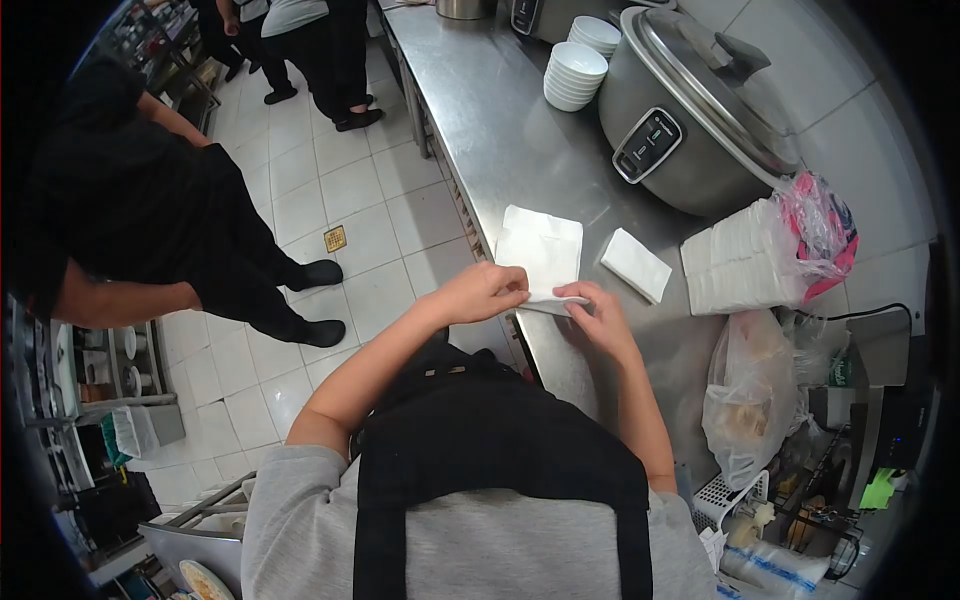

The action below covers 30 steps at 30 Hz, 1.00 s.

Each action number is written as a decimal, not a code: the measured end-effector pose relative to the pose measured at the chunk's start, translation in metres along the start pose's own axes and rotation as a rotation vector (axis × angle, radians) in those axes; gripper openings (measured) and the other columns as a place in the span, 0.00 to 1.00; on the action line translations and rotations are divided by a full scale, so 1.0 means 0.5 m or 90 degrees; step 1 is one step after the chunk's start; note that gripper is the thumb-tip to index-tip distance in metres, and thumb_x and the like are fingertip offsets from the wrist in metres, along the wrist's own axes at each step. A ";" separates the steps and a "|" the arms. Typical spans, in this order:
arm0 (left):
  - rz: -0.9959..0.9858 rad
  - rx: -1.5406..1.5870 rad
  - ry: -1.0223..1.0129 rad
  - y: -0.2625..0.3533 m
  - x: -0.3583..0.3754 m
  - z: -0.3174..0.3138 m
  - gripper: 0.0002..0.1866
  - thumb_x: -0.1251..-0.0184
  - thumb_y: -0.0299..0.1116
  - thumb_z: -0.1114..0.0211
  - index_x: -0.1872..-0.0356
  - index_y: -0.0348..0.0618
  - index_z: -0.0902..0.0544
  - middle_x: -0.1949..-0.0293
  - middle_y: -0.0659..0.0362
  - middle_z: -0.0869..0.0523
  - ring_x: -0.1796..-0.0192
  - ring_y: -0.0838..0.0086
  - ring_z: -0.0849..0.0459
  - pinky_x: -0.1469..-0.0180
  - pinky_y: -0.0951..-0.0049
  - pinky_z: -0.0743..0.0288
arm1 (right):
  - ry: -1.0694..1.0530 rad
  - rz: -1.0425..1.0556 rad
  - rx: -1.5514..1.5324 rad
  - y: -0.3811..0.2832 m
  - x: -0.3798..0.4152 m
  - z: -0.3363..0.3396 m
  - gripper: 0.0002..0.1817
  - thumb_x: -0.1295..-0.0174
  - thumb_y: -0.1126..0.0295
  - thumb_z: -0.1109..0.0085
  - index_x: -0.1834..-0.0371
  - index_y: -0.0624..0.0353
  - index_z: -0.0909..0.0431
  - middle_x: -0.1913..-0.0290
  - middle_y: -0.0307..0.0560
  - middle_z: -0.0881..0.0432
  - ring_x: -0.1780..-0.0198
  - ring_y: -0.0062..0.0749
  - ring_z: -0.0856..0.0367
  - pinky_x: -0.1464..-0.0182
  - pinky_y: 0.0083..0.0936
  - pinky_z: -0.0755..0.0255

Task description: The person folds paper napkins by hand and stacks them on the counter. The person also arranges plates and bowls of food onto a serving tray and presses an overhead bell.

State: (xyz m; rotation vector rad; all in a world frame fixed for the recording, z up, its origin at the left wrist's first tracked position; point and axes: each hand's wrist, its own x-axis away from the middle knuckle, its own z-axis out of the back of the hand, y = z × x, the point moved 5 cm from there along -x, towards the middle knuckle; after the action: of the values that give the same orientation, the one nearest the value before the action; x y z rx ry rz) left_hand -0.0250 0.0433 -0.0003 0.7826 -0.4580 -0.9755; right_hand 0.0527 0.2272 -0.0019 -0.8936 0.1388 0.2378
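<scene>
A white paper napkin [540, 240] lies spread at the edge of the steel counter, its near edge turned up into a fold. My left hand [490, 292] pinches the fold at its left end. At the right end, my right hand [592, 308] holds the same fold between thumb and fingers. Just to the right rests a folded napkin [636, 265]. Beyond it stands a thick stack of napkins [735, 258] in a torn plastic wrapper [820, 235] with pink print.
A large rice cooker [690, 110] and stacked white bowls [576, 75] stand farther back on the steel counter [480, 130]. A plastic bag [750, 400] sits at the right. One person [170, 190] in dark clothes stands at the left on the tiled floor; others are farther off.
</scene>
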 end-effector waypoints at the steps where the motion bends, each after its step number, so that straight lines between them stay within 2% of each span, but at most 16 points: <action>1: 0.044 0.090 0.032 -0.006 0.005 0.003 0.24 0.46 0.46 0.31 0.52 0.42 0.21 0.66 0.50 0.14 0.63 0.61 0.14 0.59 0.62 0.24 | -0.009 -0.141 -0.073 0.026 0.001 -0.005 0.08 0.40 0.69 0.42 0.61 0.60 0.22 0.66 0.46 0.16 0.63 0.29 0.19 0.60 0.26 0.28; 2: 0.088 0.180 0.063 -0.013 0.007 0.004 0.22 0.45 0.41 0.32 0.52 0.41 0.22 0.67 0.50 0.14 0.64 0.61 0.15 0.60 0.65 0.24 | -0.018 -0.283 -0.145 0.052 0.006 -0.013 0.08 0.40 0.68 0.43 0.63 0.62 0.22 0.72 0.46 0.17 0.72 0.27 0.19 0.69 0.25 0.29; 3: 0.088 0.174 0.061 -0.022 0.007 0.009 0.22 0.45 0.41 0.32 0.52 0.41 0.22 0.67 0.50 0.14 0.64 0.61 0.15 0.60 0.65 0.24 | -0.014 -0.280 -0.150 0.082 -0.007 -0.033 0.08 0.40 0.68 0.43 0.63 0.62 0.22 0.72 0.46 0.17 0.72 0.27 0.19 0.69 0.25 0.29; 5: 0.090 0.177 0.192 -0.040 0.002 0.012 0.19 0.46 0.36 0.32 0.54 0.39 0.22 0.70 0.50 0.14 0.65 0.61 0.15 0.63 0.67 0.25 | 0.121 -0.252 -0.146 0.154 -0.020 -0.035 0.09 0.40 0.68 0.43 0.64 0.63 0.23 0.76 0.45 0.19 0.75 0.24 0.21 0.73 0.25 0.32; 6: 0.118 0.246 0.241 -0.045 0.004 0.009 0.19 0.46 0.33 0.32 0.53 0.39 0.22 0.72 0.50 0.15 0.67 0.60 0.16 0.65 0.66 0.26 | 0.119 -0.253 -0.146 0.145 -0.029 -0.037 0.09 0.40 0.68 0.43 0.64 0.63 0.23 0.76 0.45 0.19 0.75 0.24 0.21 0.73 0.25 0.32; 8: 0.169 0.217 0.259 -0.055 0.003 0.006 0.21 0.46 0.33 0.33 0.50 0.39 0.25 0.74 0.50 0.16 0.69 0.60 0.16 0.66 0.65 0.26 | 0.180 -0.222 -0.123 0.122 -0.048 -0.033 0.11 0.39 0.66 0.44 0.63 0.64 0.23 0.77 0.49 0.20 0.76 0.32 0.21 0.72 0.31 0.32; 9: 0.219 0.187 0.274 -0.064 0.005 0.006 0.24 0.45 0.32 0.33 0.46 0.40 0.27 0.75 0.51 0.17 0.70 0.60 0.17 0.68 0.64 0.27 | 0.178 -0.222 -0.122 0.116 -0.056 -0.032 0.11 0.39 0.66 0.44 0.63 0.64 0.23 0.77 0.49 0.20 0.76 0.32 0.21 0.72 0.31 0.32; 11: 0.211 0.161 0.297 -0.070 0.000 0.001 0.26 0.44 0.32 0.34 0.43 0.41 0.30 0.79 0.54 0.21 0.74 0.63 0.20 0.70 0.65 0.30 | 0.185 -0.255 0.037 0.106 -0.067 -0.021 0.13 0.38 0.62 0.46 0.67 0.64 0.25 0.77 0.54 0.21 0.75 0.46 0.21 0.71 0.37 0.33; 12: 0.202 0.133 0.319 -0.069 -0.001 0.001 0.29 0.43 0.32 0.35 0.40 0.43 0.34 0.83 0.57 0.25 0.78 0.67 0.23 0.72 0.65 0.32 | 0.183 -0.256 0.036 0.099 -0.073 -0.018 0.13 0.38 0.62 0.46 0.67 0.64 0.25 0.77 0.54 0.21 0.75 0.46 0.21 0.71 0.37 0.33; 14: 0.205 0.112 0.330 -0.071 -0.006 -0.003 0.31 0.42 0.32 0.36 0.38 0.44 0.37 0.83 0.56 0.25 0.78 0.65 0.23 0.72 0.64 0.33 | 0.169 -0.286 0.152 0.087 -0.082 -0.014 0.16 0.37 0.59 0.48 0.70 0.63 0.28 0.75 0.59 0.22 0.71 0.57 0.23 0.69 0.44 0.33; 16: 0.207 0.091 0.341 -0.069 -0.007 0.000 0.32 0.41 0.32 0.37 0.36 0.46 0.40 0.83 0.56 0.25 0.78 0.63 0.23 0.73 0.63 0.33 | 0.173 -0.294 0.171 0.084 -0.088 -0.017 0.16 0.37 0.59 0.48 0.71 0.63 0.29 0.75 0.60 0.22 0.70 0.58 0.23 0.68 0.46 0.33; 18: 0.234 0.070 0.321 -0.070 -0.010 0.000 0.35 0.41 0.32 0.36 0.34 0.46 0.43 0.79 0.51 0.20 0.72 0.54 0.19 0.69 0.57 0.29 | 0.177 -0.302 0.192 0.086 -0.090 -0.020 0.17 0.37 0.59 0.48 0.72 0.63 0.30 0.74 0.60 0.22 0.69 0.60 0.23 0.68 0.48 0.34; 23: 0.236 0.058 0.328 -0.074 -0.017 -0.004 0.35 0.40 0.32 0.38 0.33 0.47 0.45 0.77 0.49 0.19 0.70 0.49 0.19 0.68 0.54 0.28 | 0.170 -0.335 0.239 0.088 -0.092 -0.025 0.15 0.36 0.60 0.50 0.69 0.63 0.29 0.72 0.62 0.20 0.65 0.61 0.22 0.63 0.52 0.31; 30: 0.206 0.018 0.341 -0.069 -0.023 0.000 0.34 0.39 0.31 0.39 0.33 0.46 0.45 0.79 0.48 0.20 0.73 0.47 0.20 0.69 0.52 0.28 | 0.180 -0.325 0.312 0.083 -0.097 -0.035 0.14 0.35 0.61 0.51 0.67 0.62 0.28 0.72 0.63 0.20 0.67 0.61 0.21 0.65 0.52 0.30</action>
State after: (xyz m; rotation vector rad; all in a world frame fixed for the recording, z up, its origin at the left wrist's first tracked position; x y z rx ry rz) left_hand -0.0500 0.0421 -0.0264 0.9240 -0.1229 -0.4325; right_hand -0.0054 0.2314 -0.0333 -0.4454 0.2147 -0.3900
